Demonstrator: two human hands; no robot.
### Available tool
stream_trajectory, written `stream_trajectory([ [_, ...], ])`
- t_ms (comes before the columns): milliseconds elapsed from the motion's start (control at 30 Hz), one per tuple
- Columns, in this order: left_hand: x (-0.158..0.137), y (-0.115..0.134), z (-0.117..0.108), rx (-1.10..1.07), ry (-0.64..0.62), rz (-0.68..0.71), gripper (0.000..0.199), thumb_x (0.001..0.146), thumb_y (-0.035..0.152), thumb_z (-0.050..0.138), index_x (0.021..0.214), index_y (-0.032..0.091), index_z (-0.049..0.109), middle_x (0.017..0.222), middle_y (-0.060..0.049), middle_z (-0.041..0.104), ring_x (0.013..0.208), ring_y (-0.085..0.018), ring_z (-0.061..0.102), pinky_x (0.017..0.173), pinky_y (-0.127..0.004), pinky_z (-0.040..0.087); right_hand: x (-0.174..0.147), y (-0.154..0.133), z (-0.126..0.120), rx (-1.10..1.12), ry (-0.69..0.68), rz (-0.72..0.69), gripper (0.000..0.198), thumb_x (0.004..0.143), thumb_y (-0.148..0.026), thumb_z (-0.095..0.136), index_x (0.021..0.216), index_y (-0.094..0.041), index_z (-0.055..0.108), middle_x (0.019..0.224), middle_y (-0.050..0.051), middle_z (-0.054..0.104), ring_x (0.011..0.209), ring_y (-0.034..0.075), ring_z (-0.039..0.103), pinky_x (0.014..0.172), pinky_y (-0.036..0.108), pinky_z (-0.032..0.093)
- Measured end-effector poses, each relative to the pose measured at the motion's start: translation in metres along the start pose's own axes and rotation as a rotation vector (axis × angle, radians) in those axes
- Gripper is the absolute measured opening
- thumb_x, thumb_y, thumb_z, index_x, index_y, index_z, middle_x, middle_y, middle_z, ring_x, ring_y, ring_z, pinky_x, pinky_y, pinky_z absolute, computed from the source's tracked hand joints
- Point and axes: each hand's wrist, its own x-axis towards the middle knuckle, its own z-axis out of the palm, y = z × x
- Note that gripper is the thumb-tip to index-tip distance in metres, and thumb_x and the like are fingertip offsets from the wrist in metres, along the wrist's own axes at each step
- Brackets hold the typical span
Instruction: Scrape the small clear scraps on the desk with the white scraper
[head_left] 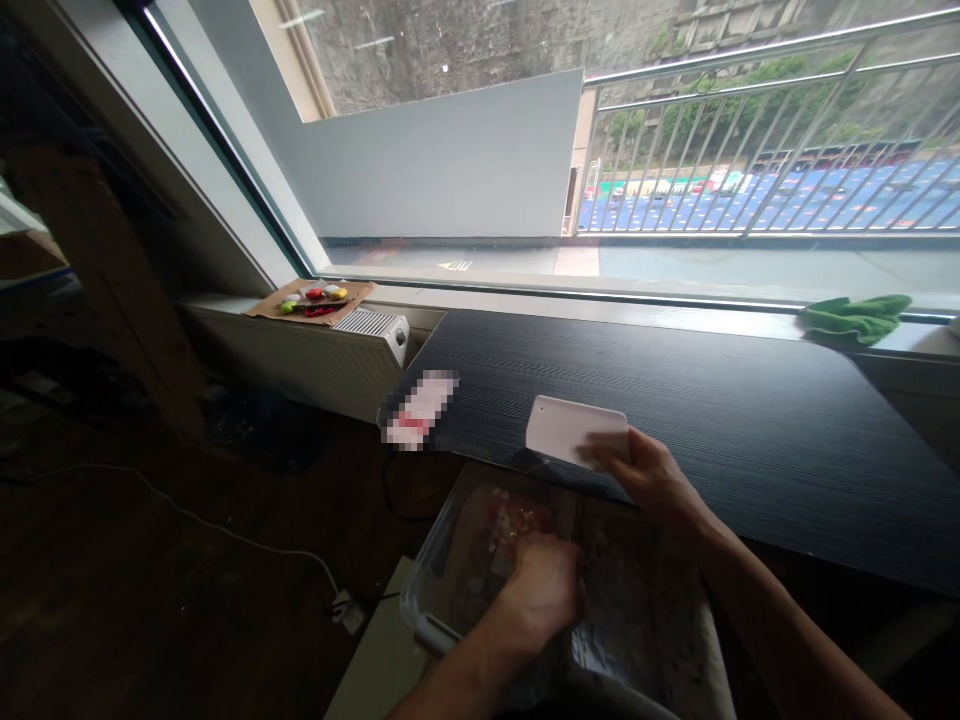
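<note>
My right hand [649, 468] grips a thin white rectangular panel [574, 425] by its right end. The panel is tilted, with rounded corners and a small dark dot near its upper left corner, above the front edge of the dark table. My left hand [546, 590] is down inside a clear plastic bin [435, 580], its fingers curled closed. Just beyond its knuckles lies a clear bag with reddish and yellowish small contents [517, 518]. What the left fingers hold, if anything, is hidden.
The dark wood-grain table [720, 410] stretches under the window. A blurred-out white and red item [421, 410] lies at its left end. Cardboard with small colourful objects [315, 297] rests by a radiator [360, 345]. A green cloth [855, 318] lies on the sill. A white cable [225, 535] crosses the floor.
</note>
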Motion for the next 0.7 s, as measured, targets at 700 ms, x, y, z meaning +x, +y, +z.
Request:
stream_trajectory([
  [700,-0.008,-0.018,-0.001,0.150,0.004,-0.161,0.030,0.072,0.016,0.044,0.091,0.016,0.068,0.089,-0.013,0.069,0.088,-0.026,0.063,0.075,-0.032,0.046,-0.016,0.025,-0.049,-0.107,0.216,-0.019,0.030,0.075,-0.040,0.062,0.097,-0.022,0.072,0.095,0.003,0.074,0.088,0.026,0.068,0.079,0.035,0.052],
])
